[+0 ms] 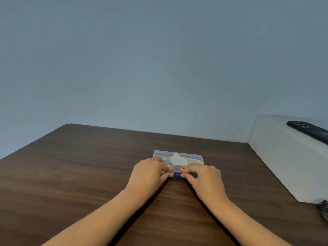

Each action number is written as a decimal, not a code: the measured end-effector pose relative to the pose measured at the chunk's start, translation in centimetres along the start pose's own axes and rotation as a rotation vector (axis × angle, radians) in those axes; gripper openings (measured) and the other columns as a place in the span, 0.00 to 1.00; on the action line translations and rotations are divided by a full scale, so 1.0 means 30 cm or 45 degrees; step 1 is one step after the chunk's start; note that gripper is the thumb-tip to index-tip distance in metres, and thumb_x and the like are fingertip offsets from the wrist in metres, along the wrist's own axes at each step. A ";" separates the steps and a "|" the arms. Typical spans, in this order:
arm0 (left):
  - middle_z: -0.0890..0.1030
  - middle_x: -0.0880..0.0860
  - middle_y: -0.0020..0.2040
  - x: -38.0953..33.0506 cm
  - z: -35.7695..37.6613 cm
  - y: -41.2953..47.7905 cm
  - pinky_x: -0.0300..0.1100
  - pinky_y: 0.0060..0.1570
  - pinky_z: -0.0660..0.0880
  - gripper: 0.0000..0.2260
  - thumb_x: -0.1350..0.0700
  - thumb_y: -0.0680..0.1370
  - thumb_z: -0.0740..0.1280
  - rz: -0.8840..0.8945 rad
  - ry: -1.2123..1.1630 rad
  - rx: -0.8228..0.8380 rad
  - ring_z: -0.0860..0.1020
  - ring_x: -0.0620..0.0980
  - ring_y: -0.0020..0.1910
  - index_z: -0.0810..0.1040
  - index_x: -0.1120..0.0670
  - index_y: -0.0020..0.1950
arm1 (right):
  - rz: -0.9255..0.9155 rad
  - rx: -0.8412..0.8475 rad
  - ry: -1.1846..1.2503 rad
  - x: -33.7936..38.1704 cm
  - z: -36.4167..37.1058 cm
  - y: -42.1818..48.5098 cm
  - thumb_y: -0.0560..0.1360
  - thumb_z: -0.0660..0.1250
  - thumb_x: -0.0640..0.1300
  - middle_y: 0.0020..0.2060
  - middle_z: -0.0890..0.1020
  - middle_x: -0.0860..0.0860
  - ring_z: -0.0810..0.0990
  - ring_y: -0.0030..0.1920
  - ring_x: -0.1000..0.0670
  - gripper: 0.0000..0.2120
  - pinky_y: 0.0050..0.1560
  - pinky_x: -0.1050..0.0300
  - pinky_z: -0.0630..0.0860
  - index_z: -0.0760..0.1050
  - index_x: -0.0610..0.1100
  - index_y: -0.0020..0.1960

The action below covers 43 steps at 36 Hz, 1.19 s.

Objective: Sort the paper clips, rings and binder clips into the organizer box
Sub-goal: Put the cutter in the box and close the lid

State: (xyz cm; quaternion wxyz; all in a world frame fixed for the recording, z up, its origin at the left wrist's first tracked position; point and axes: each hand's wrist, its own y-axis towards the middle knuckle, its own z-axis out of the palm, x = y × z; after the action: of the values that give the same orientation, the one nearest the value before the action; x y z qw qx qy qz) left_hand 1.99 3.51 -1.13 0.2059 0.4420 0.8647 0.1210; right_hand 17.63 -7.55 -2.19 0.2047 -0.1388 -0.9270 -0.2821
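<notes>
Both hands' fingers (pixel 166 168) clamped on closed organizer box (pixel 178 158) near edge, beside blue latch (pixel 178 175).

bare forearms, no sleeves visible

The table (pixel 79 166) looks like dark brown wood or wood-look laminate, with long streaked grain and a smooth, faintly sheened top. The organizer box (pixel 193 157) on it is clear, glossy plastic with a closed lid; its contents show through only as blurred yellow and dark patches, so their materials cannot be told. A blue latch (pixel 178 176) at its near edge looks like opaque plastic. To the right, a white block (pixel 276 157) has a matt, even surface. The black phone (pixel 308 131) lying on it has a smooth, dull case.
</notes>
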 end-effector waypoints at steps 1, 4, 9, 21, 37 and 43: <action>0.77 0.44 0.49 -0.006 0.003 0.003 0.41 0.43 0.73 0.10 0.40 0.77 0.64 -0.003 0.025 -0.005 0.77 0.45 0.48 0.82 0.40 0.52 | -0.005 0.001 -0.009 0.001 0.002 -0.003 0.71 0.74 0.51 0.48 0.85 0.61 0.81 0.53 0.62 0.06 0.61 0.57 0.75 0.85 0.55 0.48; 0.76 0.44 0.46 -0.021 0.011 0.009 0.38 0.39 0.66 0.11 0.39 0.76 0.64 -0.006 0.084 -0.029 0.75 0.44 0.47 0.82 0.43 0.48 | -0.045 -0.001 -0.067 0.002 0.009 -0.008 0.71 0.74 0.50 0.47 0.85 0.59 0.82 0.51 0.58 0.04 0.58 0.54 0.77 0.85 0.53 0.46; 0.77 0.44 0.48 -0.032 0.021 0.015 0.38 0.40 0.67 0.11 0.39 0.76 0.64 0.013 0.142 -0.037 0.75 0.45 0.48 0.81 0.44 0.49 | -0.099 0.023 -0.125 0.000 0.012 -0.006 0.73 0.71 0.52 0.47 0.85 0.58 0.82 0.50 0.57 0.04 0.55 0.51 0.79 0.84 0.53 0.46; 0.76 0.45 0.48 -0.046 0.033 -0.001 0.40 0.40 0.71 0.12 0.38 0.76 0.64 0.009 0.176 -0.071 0.76 0.45 0.48 0.79 0.45 0.50 | -0.148 0.114 -0.181 -0.004 -0.010 0.000 0.76 0.68 0.53 0.53 0.84 0.59 0.80 0.56 0.57 0.10 0.60 0.53 0.76 0.82 0.54 0.55; 0.75 0.45 0.47 -0.052 0.035 -0.010 0.39 0.36 0.66 0.14 0.37 0.75 0.63 0.046 0.232 -0.082 0.74 0.45 0.48 0.77 0.46 0.49 | -0.273 0.098 -0.242 -0.030 -0.004 -0.005 0.75 0.69 0.48 0.52 0.84 0.58 0.81 0.53 0.56 0.07 0.54 0.57 0.78 0.82 0.54 0.53; 0.74 0.44 0.44 -0.061 0.049 -0.026 0.39 0.30 0.61 0.16 0.33 0.74 0.62 0.086 0.250 -0.127 0.74 0.45 0.45 0.73 0.45 0.46 | -0.094 0.180 0.226 -0.067 -0.051 -0.017 0.75 0.70 0.40 0.55 0.82 0.62 0.77 0.57 0.66 0.17 0.62 0.66 0.73 0.80 0.55 0.60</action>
State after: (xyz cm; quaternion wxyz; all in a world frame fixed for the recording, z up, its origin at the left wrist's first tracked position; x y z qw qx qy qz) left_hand 3.07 1.60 -2.28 0.1378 0.4460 0.8583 0.2133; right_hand 19.66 -9.15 -2.19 0.2846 -0.0644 -0.9273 -0.2345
